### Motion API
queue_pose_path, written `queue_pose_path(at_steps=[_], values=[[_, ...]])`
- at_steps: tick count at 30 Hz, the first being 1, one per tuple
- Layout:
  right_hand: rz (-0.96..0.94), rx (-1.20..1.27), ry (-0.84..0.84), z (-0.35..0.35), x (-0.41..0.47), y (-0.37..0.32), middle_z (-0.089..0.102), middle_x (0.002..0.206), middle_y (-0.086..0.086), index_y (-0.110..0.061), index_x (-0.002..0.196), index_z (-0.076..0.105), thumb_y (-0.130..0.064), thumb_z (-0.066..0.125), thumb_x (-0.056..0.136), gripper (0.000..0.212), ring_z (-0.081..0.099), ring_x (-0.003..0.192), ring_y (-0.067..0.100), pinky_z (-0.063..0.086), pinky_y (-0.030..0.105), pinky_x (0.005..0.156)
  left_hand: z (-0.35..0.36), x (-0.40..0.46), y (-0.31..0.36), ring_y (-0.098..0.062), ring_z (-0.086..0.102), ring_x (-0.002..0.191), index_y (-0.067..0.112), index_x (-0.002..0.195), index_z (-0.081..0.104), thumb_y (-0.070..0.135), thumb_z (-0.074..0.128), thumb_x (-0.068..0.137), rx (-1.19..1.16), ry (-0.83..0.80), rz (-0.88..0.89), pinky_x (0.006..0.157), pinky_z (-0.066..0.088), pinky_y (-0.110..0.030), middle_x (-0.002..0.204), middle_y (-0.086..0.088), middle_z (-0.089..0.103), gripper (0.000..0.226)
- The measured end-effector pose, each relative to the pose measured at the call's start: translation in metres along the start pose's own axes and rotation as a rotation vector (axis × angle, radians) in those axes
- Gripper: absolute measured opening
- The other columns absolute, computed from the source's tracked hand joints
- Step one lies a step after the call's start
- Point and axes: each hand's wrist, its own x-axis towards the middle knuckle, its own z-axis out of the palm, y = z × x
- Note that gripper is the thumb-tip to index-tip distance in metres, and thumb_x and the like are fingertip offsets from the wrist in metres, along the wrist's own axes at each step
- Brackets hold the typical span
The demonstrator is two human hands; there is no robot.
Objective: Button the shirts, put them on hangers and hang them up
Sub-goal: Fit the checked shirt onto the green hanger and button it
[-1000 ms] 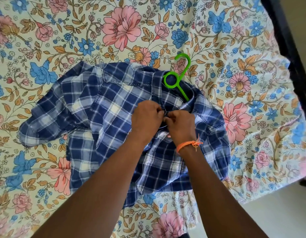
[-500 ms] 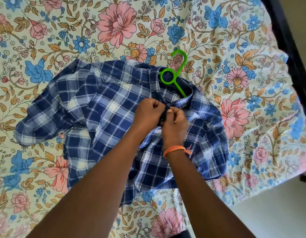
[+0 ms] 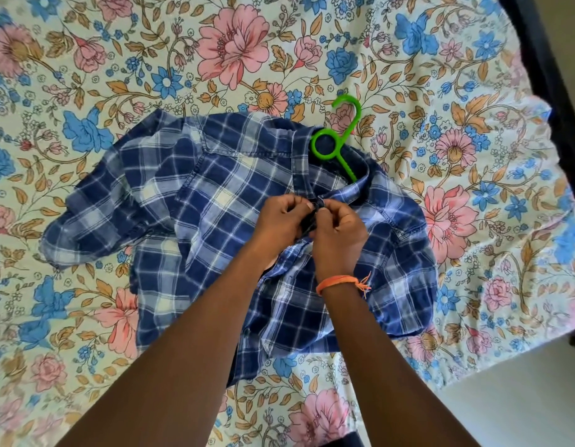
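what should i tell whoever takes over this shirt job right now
Left hand: pinching the front edge of the blue and white plaid cotton shirt just below the collar.
Right hand: pinching the opposite front edge; the two meet at the top of the placket.
The shirt lies crumpled on the floral bedsheet. The bright green plastic hanger is already inside it, hook sticking out past the collar.
Done: hanger inserted.
Left: finish the top button, whose state is hidden by the fingers; the lower front still gapes open. Then hang it up.
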Motion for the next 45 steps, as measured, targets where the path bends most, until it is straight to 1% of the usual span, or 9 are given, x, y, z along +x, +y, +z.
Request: queue_pose_path(at_steps=[3, 6, 10, 13, 18, 23, 30, 36, 45], values=[[0.069, 0.062, -0.016, -0.002, 0.002, -0.001, 0.067, 0.071, 0.003, -0.012, 0.091, 0.070, -0.001, 0.056, 0.091, 0.018, 0.057, 0.050, 0.011, 0.054, 0.028, 0.051, -0.002, -0.001, 0.000, -0.004, 0.043, 0.038, 0.007, 0.089, 0.062, 0.013, 0.057, 0.098, -0.005, -0.023, -0.012, 0.038, 0.035, -0.016, 0.046, 0.006, 0.052, 0.013], [0.062, 0.053, 0.016, -0.001, -0.001, -0.002, 0.069, 0.071, 0.005, -0.011, 0.090, 0.072, 0.000, 0.059, 0.089, 0.016, 0.059, 0.048, 0.009, 0.054, 0.026, 0.050, -0.001, -0.004, 0.001, -0.004, 0.044, 0.038, 0.002, 0.094, 0.062, 0.012, 0.056, 0.098, -0.052, -0.020, -0.032, 0.038, 0.036, -0.015, 0.050, 0.002, 0.052, 0.012], [0.025, 0.027, 0.058, 0.002, -0.003, 0.002, 0.071, 0.075, 0.006, -0.005, 0.095, 0.074, -0.003, 0.062, 0.087, 0.014, 0.068, 0.062, 0.023, 0.058, 0.029, 0.055, 0.001, -0.006, 0.003, -0.004, 0.044, 0.038, 0.001, 0.095, 0.062, 0.011, 0.056, 0.098, -0.102, -0.020, -0.041, 0.039, 0.036, -0.014, 0.051, 0.001, 0.051, 0.012], [0.014, 0.027, 0.038, 0.003, -0.004, 0.004, 0.073, 0.081, 0.007, -0.002, 0.099, 0.075, -0.007, 0.067, 0.087, 0.015, 0.071, 0.072, 0.021, 0.061, 0.029, 0.062, 0.000, -0.005, 0.002, -0.005, 0.044, 0.041, 0.007, 0.088, 0.062, 0.011, 0.057, 0.096, -0.112, -0.027, -0.055, 0.040, 0.037, -0.016, 0.052, 0.004, 0.053, 0.010], [0.130, 0.167, 0.044, 0.001, 0.002, 0.003, 0.067, 0.067, 0.008, 0.002, 0.080, 0.073, -0.009, 0.066, 0.090, 0.016, 0.061, 0.061, 0.021, 0.055, 0.033, 0.058, -0.003, -0.004, 0.000, -0.002, 0.046, 0.040, 0.012, 0.088, 0.062, 0.016, 0.056, 0.098, -0.066, -0.042, -0.067, 0.043, 0.041, -0.016, 0.047, 0.010, 0.053, 0.012], [0.161, 0.186, -0.063, -0.007, 0.006, 0.007, 0.074, 0.078, 0.006, -0.010, 0.085, 0.075, -0.005, 0.071, 0.087, 0.007, 0.070, 0.070, 0.024, 0.062, 0.041, 0.066, 0.000, -0.004, -0.002, -0.007, 0.048, 0.045, 0.011, 0.089, 0.063, 0.014, 0.056, 0.098, -0.079, -0.016, -0.072, 0.039, 0.038, -0.016, 0.057, -0.002, 0.054, 0.012], [0.162, 0.174, -0.105, -0.007, 0.009, 0.013, 0.074, 0.082, 0.012, -0.007, 0.087, 0.074, -0.003, 0.075, 0.083, 0.006, 0.073, 0.078, 0.029, 0.062, 0.046, 0.074, -0.008, 0.002, 0.004, -0.019, 0.061, 0.052, 0.003, 0.093, 0.070, 0.016, 0.058, 0.097, 0.092, 0.030, -0.023, 0.041, 0.050, -0.025, 0.070, -0.016, 0.065, 0.018], [0.068, 0.111, -0.048, 0.001, 0.008, 0.021, 0.073, 0.082, 0.013, -0.010, 0.087, 0.074, -0.013, 0.075, 0.085, 0.005, 0.071, 0.080, 0.035, 0.062, 0.047, 0.071, -0.003, 0.001, 0.018, -0.013, 0.066, 0.052, 0.006, 0.073, 0.069, 0.023, 0.072, 0.086, 0.485, 0.112, 0.226, 0.045, 0.057, -0.030, 0.065, -0.005, 0.068, 0.021], [-0.020, 0.061, -0.066, -0.001, 0.012, 0.026, 0.073, 0.089, 0.011, -0.020, 0.086, 0.075, -0.019, 0.073, 0.081, 0.005, 0.071, 0.083, 0.031, 0.062, 0.046, 0.071, 0.000, 0.007, 0.023, -0.014, 0.066, 0.057, 0.011, 0.068, 0.071, 0.024, 0.071, 0.081, 0.678, 0.190, 0.259, 0.058, 0.060, -0.037, 0.062, -0.001, 0.067, 0.019]])
